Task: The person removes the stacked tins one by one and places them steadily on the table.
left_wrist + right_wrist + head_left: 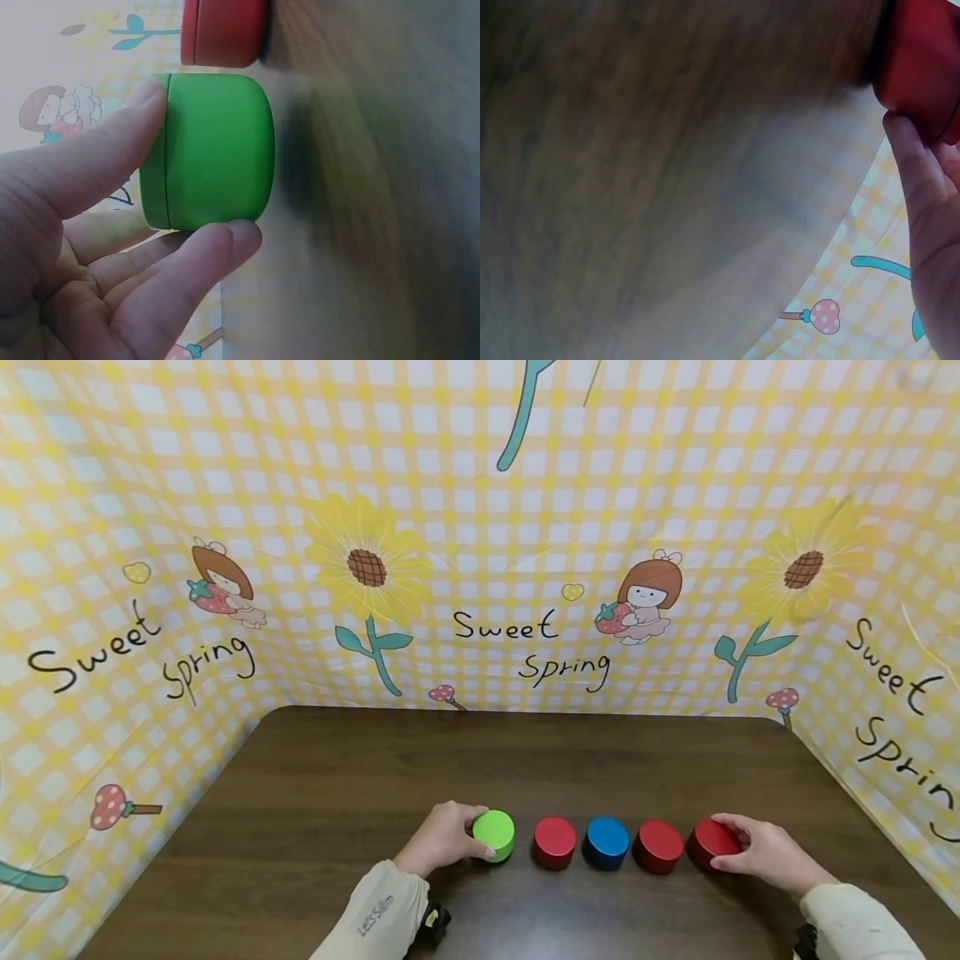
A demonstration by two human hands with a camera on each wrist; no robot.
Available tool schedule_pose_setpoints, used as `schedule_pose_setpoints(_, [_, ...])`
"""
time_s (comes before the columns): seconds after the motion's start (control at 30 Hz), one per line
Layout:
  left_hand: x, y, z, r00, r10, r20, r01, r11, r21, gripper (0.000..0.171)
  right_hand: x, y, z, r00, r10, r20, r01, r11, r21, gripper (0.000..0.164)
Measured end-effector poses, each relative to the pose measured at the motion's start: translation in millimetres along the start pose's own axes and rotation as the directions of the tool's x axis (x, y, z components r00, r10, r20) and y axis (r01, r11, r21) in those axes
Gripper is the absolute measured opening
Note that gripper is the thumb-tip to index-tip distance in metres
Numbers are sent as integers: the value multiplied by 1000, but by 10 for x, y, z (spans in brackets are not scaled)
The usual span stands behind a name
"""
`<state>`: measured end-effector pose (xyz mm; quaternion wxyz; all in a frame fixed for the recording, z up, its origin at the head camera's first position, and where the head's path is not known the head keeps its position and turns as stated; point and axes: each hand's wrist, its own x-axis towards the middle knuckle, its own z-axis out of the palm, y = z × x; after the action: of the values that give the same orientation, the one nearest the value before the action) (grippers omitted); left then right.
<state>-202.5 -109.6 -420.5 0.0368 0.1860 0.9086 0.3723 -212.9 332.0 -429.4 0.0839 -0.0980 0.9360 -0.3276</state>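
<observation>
In the head view, my left hand (447,841) grips a green round tin (493,835) at the left end of a row. Its thumb and fingers lie on opposite sides of the tin, whose lid seam shows in the left wrist view (210,150). At the row's right end my right hand (772,853) holds a red round tin (711,843) between thumb and fingers. Only part of that tin (922,67) shows in the right wrist view. Between the hands stand another red tin (553,843), a blue tin (606,843) and a third red tin (658,847).
The tins are lined up on a dark wooden table (360,760). A yellow checked cloth (480,543) with flower and girl prints rises behind the table and along both sides. Black straps with small devices (435,920) sit at the wrists.
</observation>
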Motion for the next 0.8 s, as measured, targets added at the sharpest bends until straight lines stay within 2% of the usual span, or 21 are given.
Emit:
schedule_pose_setpoints(0.33, [56,58,9,1000,5,-18,-5,1000,16,59,30,10,1,1000,-11,-12,11,1000,-27,66])
schedule_pose_setpoints(0.57, [76,20,62,1000,13,-25,-11,997,74,58,36,12,9,1000,-8,-5,8,1000,-11,66])
schedule_pose_setpoints(0.7, [84,9,81,1000,0,-15,1,999,41,59,41,5,-4,1000,-7,3,7,1000,3,65])
schedule_pose_setpoints(0.8, [90,19,95,1000,-22,-2,22,1000,6,60,20,11,-17,1000,-30,-5,30,999,-24,64])
